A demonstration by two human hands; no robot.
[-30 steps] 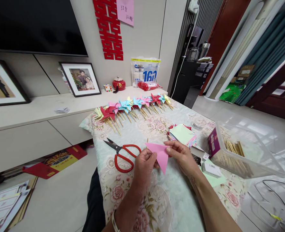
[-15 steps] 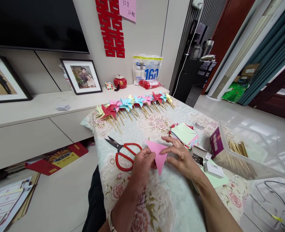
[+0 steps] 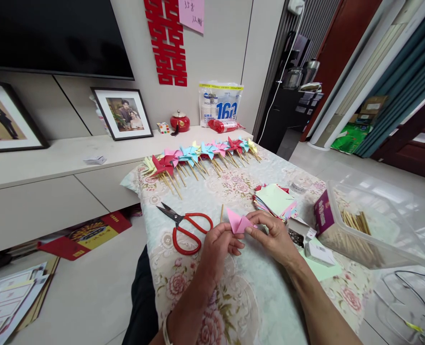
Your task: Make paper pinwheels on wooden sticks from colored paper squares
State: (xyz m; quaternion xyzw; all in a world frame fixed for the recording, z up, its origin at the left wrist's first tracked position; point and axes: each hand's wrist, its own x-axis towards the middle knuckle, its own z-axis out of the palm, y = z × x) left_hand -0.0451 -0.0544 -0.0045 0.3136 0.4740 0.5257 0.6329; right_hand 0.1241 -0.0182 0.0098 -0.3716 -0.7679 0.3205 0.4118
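A folded piece of pink paper (image 3: pixel 237 221) is up off the cloth between my two hands, with a flap turned over at its right side. My left hand (image 3: pixel 219 247) is closed on its lower left edge, the other fingers curled beneath. From the right, my right hand (image 3: pixel 274 237) pinches the paper between thumb and fingers. Red-handled scissors (image 3: pixel 187 225) lie partly spread just left of my left hand. Behind the paper a thin wooden stick (image 3: pixel 222 212) shows. A stack of coloured paper squares (image 3: pixel 275 200) sits beyond my right hand.
Several finished paper pinwheels (image 3: pixel 201 155) line the far edge of the flowered tablecloth (image 3: pixel 234 184). At right stand a clear plastic bin (image 3: pixel 374 235) of sticks, a small white box (image 3: pixel 319 253) and an open box of small metal pieces (image 3: pixel 296 237). A tape roll (image 3: pixel 301 184) lies behind.
The pink paper has gone from a flat triangle to a smaller shape with a flap folded over. My right hand has closed on it, and both hands have shifted slightly.
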